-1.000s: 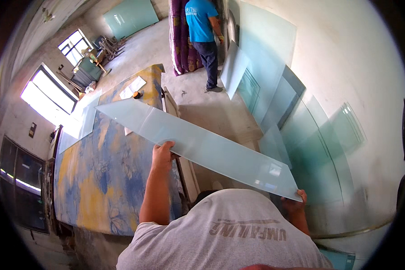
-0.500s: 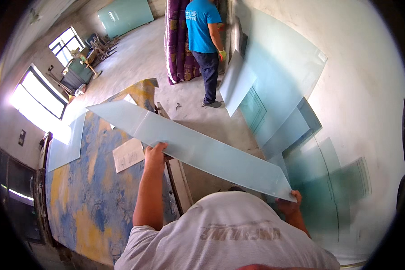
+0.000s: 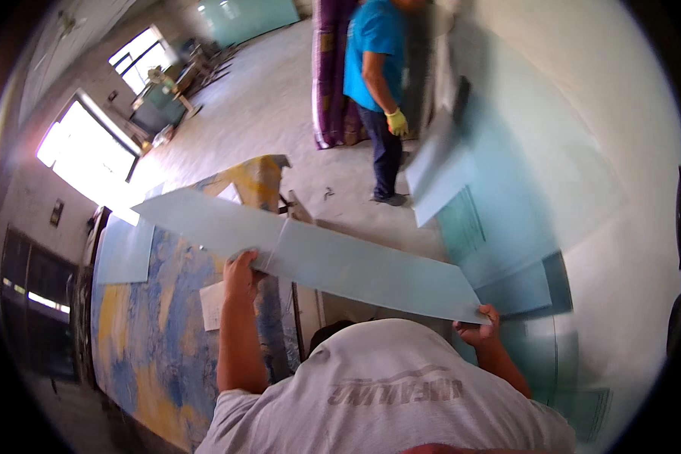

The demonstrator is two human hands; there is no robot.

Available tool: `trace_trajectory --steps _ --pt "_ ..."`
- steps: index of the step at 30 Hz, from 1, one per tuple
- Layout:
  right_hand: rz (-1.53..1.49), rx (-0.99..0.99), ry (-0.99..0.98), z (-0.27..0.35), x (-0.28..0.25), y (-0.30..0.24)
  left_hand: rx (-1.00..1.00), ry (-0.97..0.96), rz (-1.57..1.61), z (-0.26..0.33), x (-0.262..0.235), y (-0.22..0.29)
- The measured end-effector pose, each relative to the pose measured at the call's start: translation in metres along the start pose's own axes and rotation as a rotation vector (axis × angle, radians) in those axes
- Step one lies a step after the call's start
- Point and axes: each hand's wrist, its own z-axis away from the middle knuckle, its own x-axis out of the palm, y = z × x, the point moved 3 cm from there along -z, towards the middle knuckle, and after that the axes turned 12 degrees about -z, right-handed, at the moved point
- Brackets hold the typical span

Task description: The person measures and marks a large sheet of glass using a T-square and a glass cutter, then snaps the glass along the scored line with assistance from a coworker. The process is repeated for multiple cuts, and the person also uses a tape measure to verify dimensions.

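Observation:
A long, narrow frosted glass pane [image 3: 356,261] with slanted ends stretches across in front of me, its far-left end reaching over the table. My left hand [image 3: 242,272] is closed on its near edge, left of the middle. At the right-hand tip, my right hand [image 3: 483,325] grips the pane between thumb and fingers. The pane slopes down from upper left to lower right in the view. Beneath its left part lies the table [image 3: 151,333], covered with a blue and yellow patterned cloth. A paper sheet [image 3: 212,306] rests on that cloth near my left forearm.
Several glass sheets [image 3: 518,287] lean against the wall on my right. Another pane [image 3: 125,250] lies at the table's left edge. A person in a blue shirt [image 3: 374,57] with a yellow glove stands ahead, by a purple wrapped stack [image 3: 329,76].
The room has shifted rightward in view. The held pane lies at a shallower slant, its left end lower and both hands slightly further left. The person ahead has turned.

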Motion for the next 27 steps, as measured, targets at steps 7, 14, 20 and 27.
trace_trajectory --steps 7,14,20,27 --pt "0.031 -0.054 -0.126 -0.134 0.079 0.035 0.008 -0.017 0.045 -0.176 -0.006 0.021" --pt "0.129 -0.001 -0.095 -0.258 0.180 0.098 -0.117 -0.115 0.177 -0.396 -0.050 0.018" --pt "0.207 0.042 -0.026 -0.338 0.244 0.156 -0.220 -0.203 0.371 -0.527 -0.108 -0.016" --pt "0.475 0.092 -0.094 -0.382 0.304 0.178 -0.355 -0.062 0.596 -0.557 -0.140 -0.103"
